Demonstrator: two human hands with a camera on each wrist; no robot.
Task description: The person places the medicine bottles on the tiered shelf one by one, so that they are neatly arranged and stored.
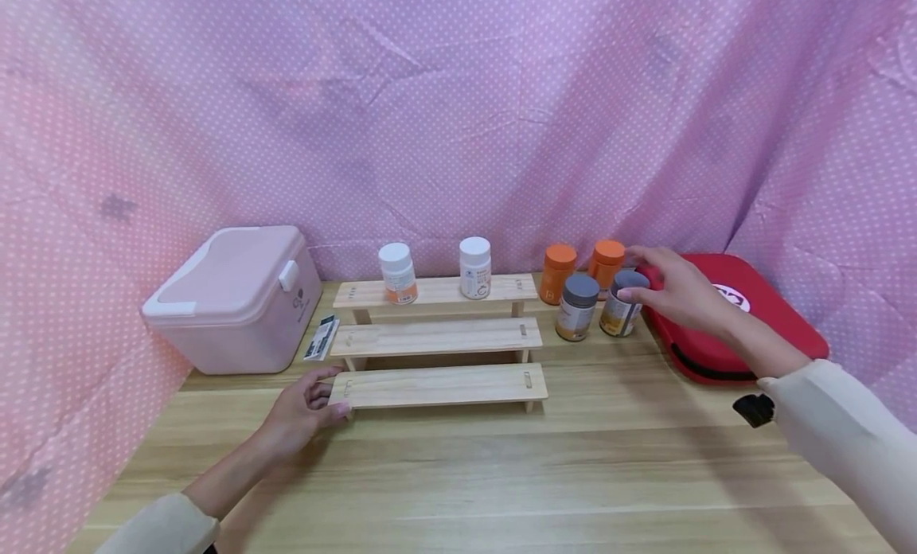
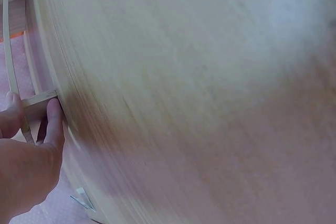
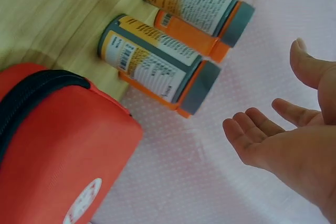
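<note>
A three-step wooden rack [image 1: 437,385] stands mid-table. My left hand [image 1: 297,415] grips the left end of its lowest step; in the left wrist view, thumb and fingers [image 2: 54,121] pinch the wood there. Two white bottles [image 1: 397,274] [image 1: 475,269] stand apart on the top step. Right of the rack are two grey-capped bottles [image 1: 577,309] [image 1: 619,314], with two orange bottles [image 1: 557,275] [image 1: 608,255] behind them. Above the right-hand pair hovers my right hand [image 1: 677,291], thumb and fingers spread. The right wrist view shows that hand [image 3: 294,148] holding nothing, apart from the grey-capped bottles [image 3: 157,61].
A pale pink lidded box [image 1: 222,299] stands at the left, with a small flat packet [image 1: 321,337] between it and the rack. A red zippered case [image 1: 745,315] lies at the right, under my right forearm. Dotted pink cloth [image 1: 458,124] hangs behind the table.
</note>
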